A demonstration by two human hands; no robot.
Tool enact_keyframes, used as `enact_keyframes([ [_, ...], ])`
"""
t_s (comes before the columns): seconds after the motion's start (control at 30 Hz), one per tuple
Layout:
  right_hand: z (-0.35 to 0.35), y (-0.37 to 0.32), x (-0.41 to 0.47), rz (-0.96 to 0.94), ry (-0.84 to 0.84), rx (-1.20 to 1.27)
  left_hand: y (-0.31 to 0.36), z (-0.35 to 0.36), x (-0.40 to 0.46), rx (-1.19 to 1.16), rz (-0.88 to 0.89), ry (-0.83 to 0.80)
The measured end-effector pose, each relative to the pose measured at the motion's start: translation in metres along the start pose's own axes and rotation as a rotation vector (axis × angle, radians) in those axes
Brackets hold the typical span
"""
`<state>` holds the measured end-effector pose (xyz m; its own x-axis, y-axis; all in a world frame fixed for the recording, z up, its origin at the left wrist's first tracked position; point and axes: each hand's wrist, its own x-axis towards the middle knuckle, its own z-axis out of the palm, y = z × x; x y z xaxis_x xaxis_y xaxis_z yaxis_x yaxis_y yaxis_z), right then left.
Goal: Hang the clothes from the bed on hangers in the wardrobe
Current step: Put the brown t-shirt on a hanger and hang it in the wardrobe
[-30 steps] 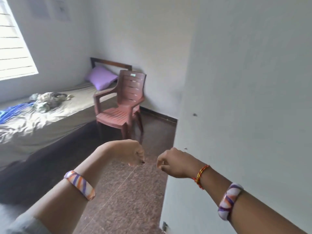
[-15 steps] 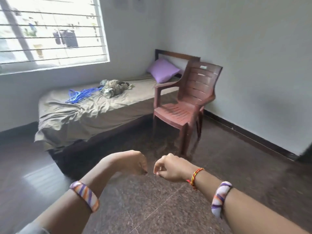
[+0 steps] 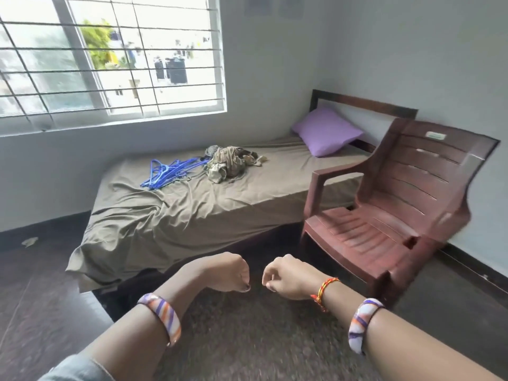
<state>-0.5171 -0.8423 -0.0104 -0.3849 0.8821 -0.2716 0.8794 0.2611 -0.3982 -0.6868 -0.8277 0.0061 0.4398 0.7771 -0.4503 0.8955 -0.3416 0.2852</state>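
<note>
A crumpled heap of clothes (image 3: 230, 164) in beige and olive tones lies on the middle of the bed (image 3: 192, 215), which has a wrinkled tan sheet. Just left of the heap lies a bundle of blue hangers (image 3: 167, 173). Both of my hands are held out over the floor, well short of the bed. My left hand (image 3: 228, 272) and my right hand (image 3: 288, 276) are curled into fists close together and hold nothing. No wardrobe is in view.
A reddish-brown plastic chair (image 3: 398, 215) stands on the right against the bed's side, near the purple pillow (image 3: 327, 132). A barred window (image 3: 110, 56) is above the bed. A scrap of paper (image 3: 29, 241) lies on the dark floor at the left.
The view has swung left, away from a white wall, and moved closer to the bed. The bed and chair now fill the frame. My hands stay curled in front of me.
</note>
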Motion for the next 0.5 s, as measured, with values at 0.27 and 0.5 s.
enact_keyframes([
  [0.27, -0.061, 0.004, 0.212, -0.113, -0.158, -0.027, -0.167, -0.085, 0.089, -0.219, -0.224, 0.059],
  [0.5, -0.098, -0.006, 0.428, -0.157, -0.113, 0.01, -0.323, -0.18, 0.219, -0.257, -0.232, 0.138],
])
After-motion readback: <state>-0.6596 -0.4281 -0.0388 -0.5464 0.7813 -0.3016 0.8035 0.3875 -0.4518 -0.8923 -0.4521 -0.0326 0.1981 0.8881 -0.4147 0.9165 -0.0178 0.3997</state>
